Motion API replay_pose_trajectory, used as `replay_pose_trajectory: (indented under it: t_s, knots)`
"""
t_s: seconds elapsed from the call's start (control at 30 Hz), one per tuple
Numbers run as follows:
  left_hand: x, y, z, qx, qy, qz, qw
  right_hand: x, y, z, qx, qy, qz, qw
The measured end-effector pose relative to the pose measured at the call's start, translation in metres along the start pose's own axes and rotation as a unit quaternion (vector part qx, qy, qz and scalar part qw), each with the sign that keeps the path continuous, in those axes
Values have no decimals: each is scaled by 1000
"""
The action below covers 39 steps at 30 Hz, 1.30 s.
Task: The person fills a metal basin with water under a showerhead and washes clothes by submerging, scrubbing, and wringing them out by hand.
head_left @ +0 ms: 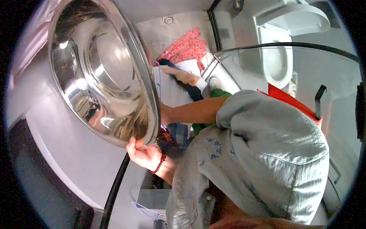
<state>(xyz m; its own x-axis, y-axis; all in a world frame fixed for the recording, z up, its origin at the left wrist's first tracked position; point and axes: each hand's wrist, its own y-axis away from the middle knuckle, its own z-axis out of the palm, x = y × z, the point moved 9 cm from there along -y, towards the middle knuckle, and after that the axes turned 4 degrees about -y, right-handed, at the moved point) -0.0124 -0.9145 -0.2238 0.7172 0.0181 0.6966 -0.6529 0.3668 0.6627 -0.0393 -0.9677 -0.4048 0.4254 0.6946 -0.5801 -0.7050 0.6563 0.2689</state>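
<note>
A large shiny metal basin (114, 57) is tilted on its side at the upper left, its hollow inside facing me. My left hand (146, 154), with a red bead bracelet (159, 164) at the wrist, grips the basin's lower rim, the thumb lying over the edge. Behind that rim reaches my right hand (165, 114); its fingers are hidden by the basin, so what they hold does not show. A thin purple line (159, 82), like part of a wire hanger, runs close by it. Light grey clothing (267, 145) covers my body and upper arms.
Red patterned cloth (183, 47) and dark cloth (188, 86) lie beyond my right arm. A floor drain (168, 20) is at the top. The toilet (276, 61) stands behind a glass panel (244, 65). A purple wire hanger (146, 210) is at the bottom.
</note>
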Motion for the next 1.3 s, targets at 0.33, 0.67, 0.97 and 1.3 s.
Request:
replay_pose_trajectory:
  t_s: [0.33, 0.67, 0.97, 1.3]
  knots:
    - [1, 17, 12, -193, 128, 7, 973, -99, 55, 74, 111, -41, 169, 978]
    - [-7, 5, 27, -91, 25, 59, 994, -81, 41, 12, 137, -140, 155, 968]
    - [-117, -53, 13, -48, -144, -7, 988, -122, 100, -226, 272, -263, 115, 918]
    - [-264, -168, -33, -115, -207, -191, 953, -130, 145, -273, 310, -215, 89, 922]
